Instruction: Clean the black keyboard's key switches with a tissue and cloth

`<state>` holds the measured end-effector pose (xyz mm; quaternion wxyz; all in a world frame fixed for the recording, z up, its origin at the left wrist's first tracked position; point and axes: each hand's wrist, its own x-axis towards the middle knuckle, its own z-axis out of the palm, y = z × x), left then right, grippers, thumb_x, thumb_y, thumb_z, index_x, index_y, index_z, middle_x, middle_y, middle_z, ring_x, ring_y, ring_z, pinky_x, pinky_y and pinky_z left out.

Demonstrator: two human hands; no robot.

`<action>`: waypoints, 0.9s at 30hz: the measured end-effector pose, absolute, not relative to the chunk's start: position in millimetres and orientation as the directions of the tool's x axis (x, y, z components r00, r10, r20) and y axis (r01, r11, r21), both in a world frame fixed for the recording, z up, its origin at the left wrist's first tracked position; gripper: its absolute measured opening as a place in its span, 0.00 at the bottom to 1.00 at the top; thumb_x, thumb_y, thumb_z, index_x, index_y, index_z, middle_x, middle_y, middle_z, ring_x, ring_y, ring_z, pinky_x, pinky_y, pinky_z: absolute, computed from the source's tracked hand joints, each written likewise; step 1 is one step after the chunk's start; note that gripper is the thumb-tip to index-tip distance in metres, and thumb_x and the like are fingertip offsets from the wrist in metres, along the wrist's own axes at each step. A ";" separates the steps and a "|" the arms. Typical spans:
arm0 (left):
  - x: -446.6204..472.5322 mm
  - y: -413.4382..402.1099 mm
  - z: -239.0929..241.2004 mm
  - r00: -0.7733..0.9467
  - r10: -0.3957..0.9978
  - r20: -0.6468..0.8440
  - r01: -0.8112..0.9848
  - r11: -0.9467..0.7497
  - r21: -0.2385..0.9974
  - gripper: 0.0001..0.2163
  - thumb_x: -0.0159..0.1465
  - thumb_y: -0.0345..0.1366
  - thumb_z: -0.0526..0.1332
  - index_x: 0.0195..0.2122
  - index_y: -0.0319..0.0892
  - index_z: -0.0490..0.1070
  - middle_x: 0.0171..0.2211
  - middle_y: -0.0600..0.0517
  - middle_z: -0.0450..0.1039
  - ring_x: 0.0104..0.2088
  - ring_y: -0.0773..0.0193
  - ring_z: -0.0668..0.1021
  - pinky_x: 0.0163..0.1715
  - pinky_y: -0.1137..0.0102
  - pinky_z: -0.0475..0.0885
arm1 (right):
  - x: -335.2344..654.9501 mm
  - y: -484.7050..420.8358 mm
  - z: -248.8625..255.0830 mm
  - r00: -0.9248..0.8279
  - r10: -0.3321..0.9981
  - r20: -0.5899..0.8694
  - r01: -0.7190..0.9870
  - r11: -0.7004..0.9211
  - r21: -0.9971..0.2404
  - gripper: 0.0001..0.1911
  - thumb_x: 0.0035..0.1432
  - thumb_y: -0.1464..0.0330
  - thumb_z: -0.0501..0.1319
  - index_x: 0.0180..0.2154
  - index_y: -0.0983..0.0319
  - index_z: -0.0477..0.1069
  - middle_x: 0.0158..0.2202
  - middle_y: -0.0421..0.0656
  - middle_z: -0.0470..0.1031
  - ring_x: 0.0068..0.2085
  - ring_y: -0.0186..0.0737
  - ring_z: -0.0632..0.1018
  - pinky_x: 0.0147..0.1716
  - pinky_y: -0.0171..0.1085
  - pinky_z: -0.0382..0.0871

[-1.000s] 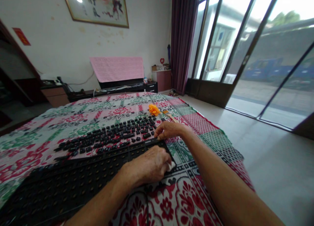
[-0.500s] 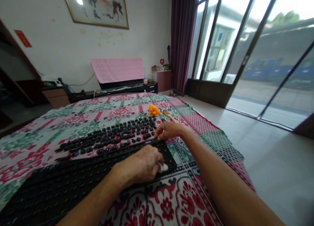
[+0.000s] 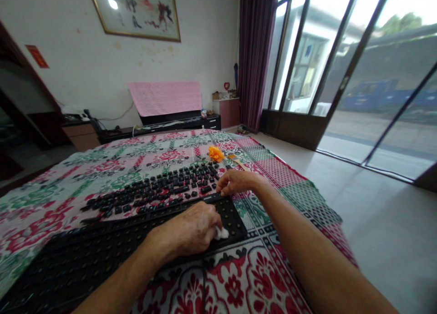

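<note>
On the cloth, the keyboard is partly covered by the left hand, closed round a half-hidden wad; its far edge is touched by the curled right hand, whose grip cannot be told.

Head view. Left hand: fingers bent round a white wad, part of which shows beyond them, over the right end of a black keyboard. Right hand: fingers and thumb bent down at the keyboard's far edge, near its right corner; grip or mere touch cannot be told. Keyboard lies on a patterned cloth, key sockets bare. Loose black keycaps form a long band just beyond it. Orange flower past the band's right end; brush just right of it, handle toward the right hand. Background: pink towel, framed picture on the wall, purple curtain, glass doors.
</note>
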<state>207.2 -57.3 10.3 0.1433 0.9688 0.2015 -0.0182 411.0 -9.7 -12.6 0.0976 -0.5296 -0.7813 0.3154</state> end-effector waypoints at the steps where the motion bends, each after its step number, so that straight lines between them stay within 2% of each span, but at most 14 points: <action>1: 204.8 -55.2 12.1 0.909 0.409 -0.081 0.414 -0.866 0.280 0.12 0.57 0.32 0.49 0.33 0.41 0.72 0.30 0.49 0.71 0.32 0.65 0.71 0.35 0.73 0.63 | 411.1 -9.3 -12.9 -0.424 0.887 -0.183 0.764 0.242 -0.598 0.12 0.43 0.71 0.58 0.34 0.64 0.72 0.25 0.38 0.71 0.25 0.28 0.68 0.24 0.27 0.61; 6: 195.5 -51.5 7.3 0.889 0.456 -0.038 0.444 -0.840 0.311 0.12 0.58 0.32 0.49 0.35 0.43 0.72 0.32 0.50 0.71 0.34 0.66 0.71 0.36 0.73 0.63 | 411.2 -8.5 -12.7 -0.426 0.886 -0.185 0.760 0.240 -0.604 0.12 0.43 0.72 0.57 0.33 0.64 0.72 0.25 0.38 0.71 0.26 0.29 0.69 0.25 0.27 0.61; 12: 178.3 -58.4 10.7 0.907 0.389 -0.162 0.421 -0.830 0.367 0.12 0.57 0.32 0.50 0.35 0.44 0.72 0.31 0.52 0.71 0.31 0.68 0.71 0.33 0.76 0.63 | 411.5 -8.0 -14.2 -0.393 0.899 -0.193 0.778 0.213 -0.591 0.13 0.43 0.71 0.58 0.34 0.64 0.72 0.25 0.38 0.71 0.25 0.28 0.68 0.24 0.27 0.61; 15: 174.1 -53.8 14.6 0.867 0.485 -0.117 0.492 -0.794 0.357 0.12 0.57 0.33 0.49 0.35 0.44 0.71 0.31 0.53 0.70 0.31 0.69 0.71 0.33 0.76 0.62 | 412.1 -7.5 -15.0 -0.405 0.897 -0.179 0.781 0.238 -0.577 0.13 0.43 0.70 0.58 0.34 0.64 0.72 0.25 0.38 0.71 0.25 0.29 0.69 0.24 0.27 0.61; 19: 177.4 -46.8 9.1 0.795 0.606 -0.016 0.586 -0.760 0.281 0.12 0.57 0.33 0.49 0.33 0.42 0.71 0.31 0.51 0.70 0.34 0.66 0.70 0.35 0.73 0.62 | 411.9 -7.5 -14.7 -0.418 0.892 -0.171 0.777 0.253 -0.576 0.13 0.43 0.71 0.58 0.34 0.64 0.72 0.26 0.38 0.72 0.26 0.30 0.70 0.25 0.28 0.62; 22: 179.0 -49.4 3.8 0.803 0.594 -0.047 0.582 -0.765 0.275 0.12 0.57 0.32 0.48 0.33 0.41 0.72 0.31 0.49 0.70 0.32 0.66 0.71 0.35 0.73 0.62 | 411.1 -7.7 -14.3 -0.423 0.887 -0.186 0.771 0.245 -0.588 0.13 0.43 0.71 0.57 0.35 0.64 0.72 0.26 0.38 0.72 0.26 0.30 0.70 0.26 0.28 0.62; 27: 168.6 -53.3 11.3 0.851 0.497 -0.170 0.521 -0.755 0.400 0.11 0.56 0.34 0.51 0.33 0.42 0.72 0.30 0.52 0.72 0.31 0.67 0.71 0.33 0.76 0.62 | 411.1 -9.1 -10.0 -0.441 0.883 -0.162 0.795 0.300 -0.528 0.13 0.44 0.71 0.57 0.35 0.63 0.72 0.28 0.38 0.73 0.28 0.31 0.70 0.27 0.28 0.61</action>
